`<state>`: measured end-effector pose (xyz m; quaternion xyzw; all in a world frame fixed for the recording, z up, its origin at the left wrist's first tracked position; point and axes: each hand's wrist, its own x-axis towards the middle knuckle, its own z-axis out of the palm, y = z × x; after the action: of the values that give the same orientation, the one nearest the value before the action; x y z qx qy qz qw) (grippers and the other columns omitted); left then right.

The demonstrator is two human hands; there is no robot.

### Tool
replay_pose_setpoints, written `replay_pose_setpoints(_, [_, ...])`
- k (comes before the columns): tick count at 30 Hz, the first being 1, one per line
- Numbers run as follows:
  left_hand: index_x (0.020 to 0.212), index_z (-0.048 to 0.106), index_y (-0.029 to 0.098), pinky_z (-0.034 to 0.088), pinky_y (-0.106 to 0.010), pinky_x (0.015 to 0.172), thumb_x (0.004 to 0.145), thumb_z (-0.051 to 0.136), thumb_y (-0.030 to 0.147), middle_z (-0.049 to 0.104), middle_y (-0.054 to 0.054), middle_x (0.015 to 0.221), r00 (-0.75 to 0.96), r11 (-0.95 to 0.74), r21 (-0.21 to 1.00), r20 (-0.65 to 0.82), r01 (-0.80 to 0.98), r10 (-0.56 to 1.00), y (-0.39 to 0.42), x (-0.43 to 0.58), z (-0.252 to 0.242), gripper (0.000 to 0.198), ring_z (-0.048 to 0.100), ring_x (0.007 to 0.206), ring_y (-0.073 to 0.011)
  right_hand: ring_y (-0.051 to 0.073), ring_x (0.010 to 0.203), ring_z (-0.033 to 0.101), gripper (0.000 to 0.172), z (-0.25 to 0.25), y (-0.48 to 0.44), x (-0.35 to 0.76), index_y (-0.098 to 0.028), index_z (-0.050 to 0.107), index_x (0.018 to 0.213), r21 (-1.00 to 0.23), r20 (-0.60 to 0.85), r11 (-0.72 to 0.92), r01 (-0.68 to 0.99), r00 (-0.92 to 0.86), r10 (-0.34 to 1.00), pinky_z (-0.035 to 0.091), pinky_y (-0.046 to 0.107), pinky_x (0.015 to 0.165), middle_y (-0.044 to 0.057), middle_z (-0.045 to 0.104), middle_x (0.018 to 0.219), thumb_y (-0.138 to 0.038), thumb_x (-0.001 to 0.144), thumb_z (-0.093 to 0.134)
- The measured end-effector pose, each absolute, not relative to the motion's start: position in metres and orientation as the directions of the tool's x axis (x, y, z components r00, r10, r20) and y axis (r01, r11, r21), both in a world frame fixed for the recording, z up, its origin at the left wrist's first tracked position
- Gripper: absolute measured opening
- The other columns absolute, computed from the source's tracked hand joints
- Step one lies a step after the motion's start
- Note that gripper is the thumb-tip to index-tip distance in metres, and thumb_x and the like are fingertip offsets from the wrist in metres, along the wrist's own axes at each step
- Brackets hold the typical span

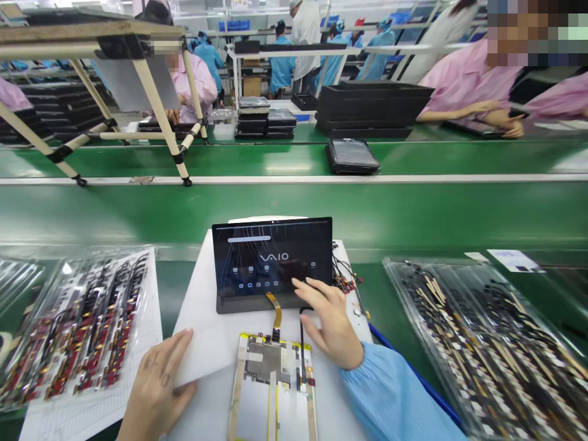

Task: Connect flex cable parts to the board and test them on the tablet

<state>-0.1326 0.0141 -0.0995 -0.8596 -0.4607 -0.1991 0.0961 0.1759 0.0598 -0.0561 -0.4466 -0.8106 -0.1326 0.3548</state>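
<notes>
A lit tablet screen showing a VAIO logo and icons leans upright in a dark stand on a white board. From its lower edge, an orange flex cable runs to an opened tablet body with bare circuitry, lying flat. My right hand is at the screen's lower right corner, fingers spread and fingertips at the glass; a black cable passes below it. At the board's left side, my left hand has the edge of a white sheet between fingers and thumb.
Clear trays of small boards with cables and of flex cables flank the board. Loose wired parts lie behind its right edge. Across the green bench stand a stacked device, black trays, a pipe-frame rack and co-workers.
</notes>
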Motion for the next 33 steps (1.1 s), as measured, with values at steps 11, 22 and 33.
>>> replay_pose_setpoints(11, [0.142,0.013,0.007,0.047,-0.031,0.070,0.094,0.027,0.044,0.063,-0.010,0.087,0.711,-0.831,0.115,0.463,0.544,0.529,0.020,-0.044,-0.056,0.062,0.057,0.077,-0.0215,0.015,0.075,0.050,0.013,-0.098,0.034,0.208,-0.021,0.061,0.082,-0.185,0.682,0.352,0.917,-0.138,0.718,0.036,0.030,0.068,0.001,0.057,0.077,-0.020,0.087,0.049])
replay_pose_setpoints(22, [0.115,0.051,0.009,0.044,-0.031,0.065,0.094,0.014,0.012,0.065,-0.009,0.081,0.820,-0.910,0.020,0.425,0.414,0.383,0.018,-0.010,-0.080,0.042,0.059,0.068,-0.0197,0.015,0.069,0.048,0.027,-0.097,0.042,0.200,-0.019,0.059,0.075,-0.059,0.677,0.336,0.940,-0.210,0.706,0.039,0.028,0.063,0.002,0.054,0.070,-0.017,0.091,0.037])
replay_pose_setpoints(33, [0.126,0.045,0.022,0.046,-0.025,0.071,0.090,0.048,0.027,0.064,-0.004,0.084,0.812,-0.893,-0.053,0.441,0.448,0.381,0.010,-0.006,-0.112,0.036,0.059,0.073,-0.0156,0.014,0.072,0.060,0.023,-0.092,0.017,0.215,-0.021,0.059,0.090,-0.057,0.699,0.448,0.892,-0.285,0.656,0.049,0.028,0.066,0.001,0.064,0.080,-0.016,0.091,0.036])
